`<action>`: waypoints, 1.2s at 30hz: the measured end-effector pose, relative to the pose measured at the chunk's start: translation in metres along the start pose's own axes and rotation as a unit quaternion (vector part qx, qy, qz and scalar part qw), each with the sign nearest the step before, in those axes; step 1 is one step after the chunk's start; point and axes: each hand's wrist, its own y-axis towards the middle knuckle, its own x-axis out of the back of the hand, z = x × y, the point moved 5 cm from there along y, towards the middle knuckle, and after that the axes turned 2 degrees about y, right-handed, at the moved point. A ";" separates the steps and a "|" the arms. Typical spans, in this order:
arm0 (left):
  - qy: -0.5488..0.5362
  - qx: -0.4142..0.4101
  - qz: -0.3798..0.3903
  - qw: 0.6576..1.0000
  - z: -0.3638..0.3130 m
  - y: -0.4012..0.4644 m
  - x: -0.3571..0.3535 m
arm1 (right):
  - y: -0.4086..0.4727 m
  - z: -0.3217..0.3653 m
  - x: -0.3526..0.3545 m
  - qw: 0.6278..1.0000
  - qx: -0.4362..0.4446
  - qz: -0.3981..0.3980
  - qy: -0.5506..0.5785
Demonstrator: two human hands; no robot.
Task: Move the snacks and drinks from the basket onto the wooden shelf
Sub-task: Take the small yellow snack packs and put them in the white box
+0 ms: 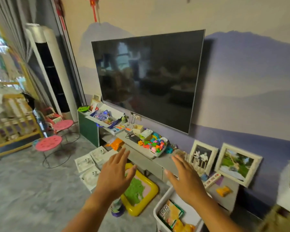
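Both hands up & empty above the white basket, snacks not yet picked.

Risk, as I judge it: view is tilted and blurred at the edges, w/ no wooden shelf clearly in sight, so a packet could end up on the wrong surface, e.g. the grey TV cabinet, already crowded w/ a toy tub & photo frames; a careless reach could knock those. Left hand spread flat, fingers apart, touching nothing. Right hand same, palm down, holding nothing, over the basket rim. Snack packets lie inside the basket at bottom right; no drinks that I can make out.
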 end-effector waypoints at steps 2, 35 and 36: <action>-0.015 -0.012 0.004 1.000 0.011 0.020 -0.009 | 0.013 -0.005 -0.004 1.000 -0.022 -0.014 0.002; -0.116 -0.260 0.527 0.801 -0.045 0.027 -0.627 | -0.028 -0.345 -0.382 0.839 -0.536 0.021 -0.094; -0.088 -0.277 0.509 0.810 -0.047 0.022 -0.631 | -0.025 -0.345 -0.385 0.837 -0.532 0.046 -0.123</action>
